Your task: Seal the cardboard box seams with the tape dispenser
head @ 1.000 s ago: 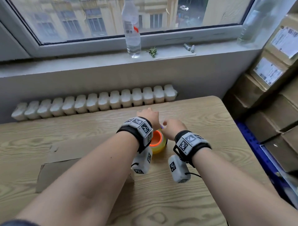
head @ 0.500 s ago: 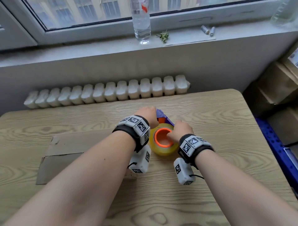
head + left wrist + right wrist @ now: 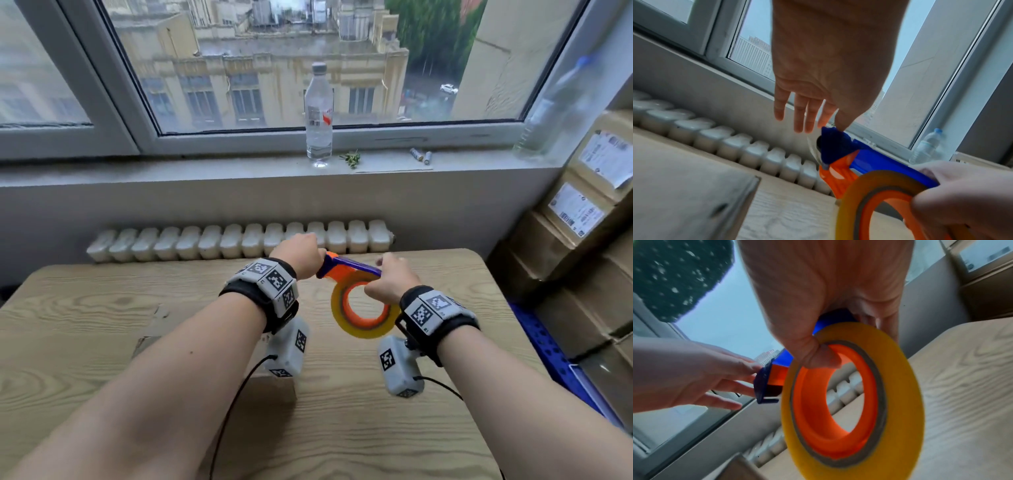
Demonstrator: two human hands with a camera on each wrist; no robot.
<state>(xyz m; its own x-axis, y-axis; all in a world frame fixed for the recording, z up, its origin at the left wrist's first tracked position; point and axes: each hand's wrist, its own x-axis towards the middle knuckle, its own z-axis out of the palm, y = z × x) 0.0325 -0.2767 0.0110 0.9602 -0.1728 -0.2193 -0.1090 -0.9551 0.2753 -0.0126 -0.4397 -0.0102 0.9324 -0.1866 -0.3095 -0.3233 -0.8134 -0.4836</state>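
Note:
The tape dispenser (image 3: 352,265) has a blue frame, an orange core and a yellow tape roll (image 3: 363,329). It hangs in the air above the wooden table (image 3: 342,428). My right hand (image 3: 390,277) grips it, thumb hooked through the orange core (image 3: 818,402) and fingers over the blue frame. My left hand (image 3: 301,253) pinches the blue front end (image 3: 834,146) with thumb and forefinger, its other fingers straight. The flattened cardboard box (image 3: 154,329) lies on the table to the left, mostly hidden under my left arm.
A water bottle (image 3: 318,116) and two batteries (image 3: 421,156) are on the windowsill. A white radiator (image 3: 239,240) runs behind the table. Stacked cardboard parcels (image 3: 582,240) and a blue crate (image 3: 548,353) crowd the right side.
The tape dispenser has been lifted off the table into the air by both hands. My head has tilted up, showing more of the window.

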